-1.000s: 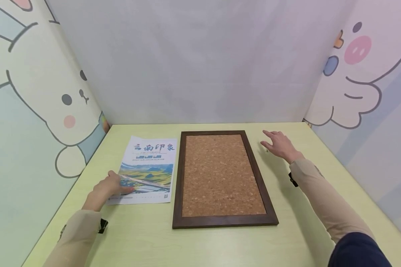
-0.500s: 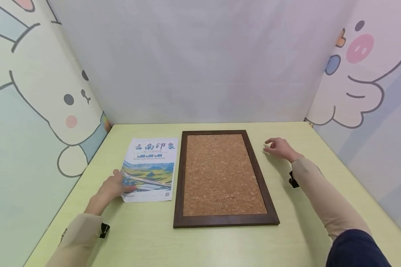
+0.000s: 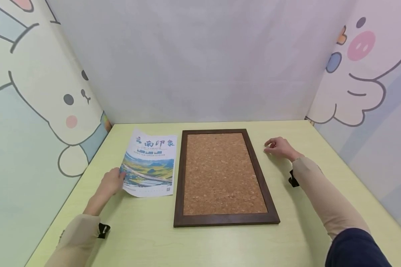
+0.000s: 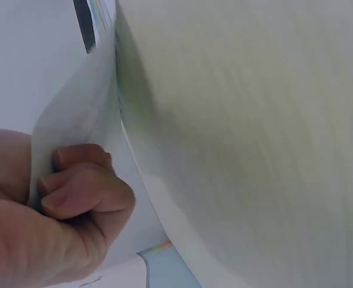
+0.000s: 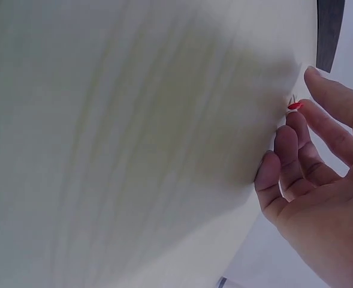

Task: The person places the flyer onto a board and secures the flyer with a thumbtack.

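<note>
My left hand (image 3: 113, 181) pinches the left edge of a printed paper poster (image 3: 152, 163) with a colourful landscape and large Chinese characters. The paper bends up off the table there, and in the left wrist view the curled fingers (image 4: 83, 186) lie against its pale underside. To the poster's right lies a cork board (image 3: 222, 170) in a dark wooden frame. Beyond its right side, my right hand (image 3: 280, 148) is low over the table, fingers bent and thumb apart from the index finger. A small red thumbtack (image 5: 295, 106), its point showing upward, is right at those fingertips.
The pale wood-grain table (image 3: 220, 246) carries everything. A plain whitish backdrop (image 3: 200, 66) rises behind its far edge. Side panels with a cartoon rabbit (image 3: 50, 92) and a cartoon pig-nosed figure (image 3: 371, 63) stand left and right.
My left hand has shifted onto the poster's left edge and raised it, so the sheet now curves upward. My right hand has lowered to the table, its fingers bending in toward the thumb.
</note>
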The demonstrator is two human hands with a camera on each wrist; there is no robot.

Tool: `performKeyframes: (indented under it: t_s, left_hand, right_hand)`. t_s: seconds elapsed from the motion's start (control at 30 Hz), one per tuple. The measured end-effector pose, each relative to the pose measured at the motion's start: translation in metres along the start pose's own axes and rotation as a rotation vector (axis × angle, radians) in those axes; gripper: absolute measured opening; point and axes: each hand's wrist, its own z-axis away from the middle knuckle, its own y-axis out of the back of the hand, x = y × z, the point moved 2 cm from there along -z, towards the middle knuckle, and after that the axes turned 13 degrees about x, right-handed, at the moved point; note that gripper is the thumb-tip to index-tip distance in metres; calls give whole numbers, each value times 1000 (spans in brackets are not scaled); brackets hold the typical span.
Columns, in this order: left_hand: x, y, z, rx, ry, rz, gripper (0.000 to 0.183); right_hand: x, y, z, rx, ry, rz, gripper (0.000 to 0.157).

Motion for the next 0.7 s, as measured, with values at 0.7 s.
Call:
performKeyframes:
  t_s: [0.7]
  left_hand:
    - [7,15,-5,187,77,236,39]
  right_hand:
    - [1,0,1,11,-12,-34,29]
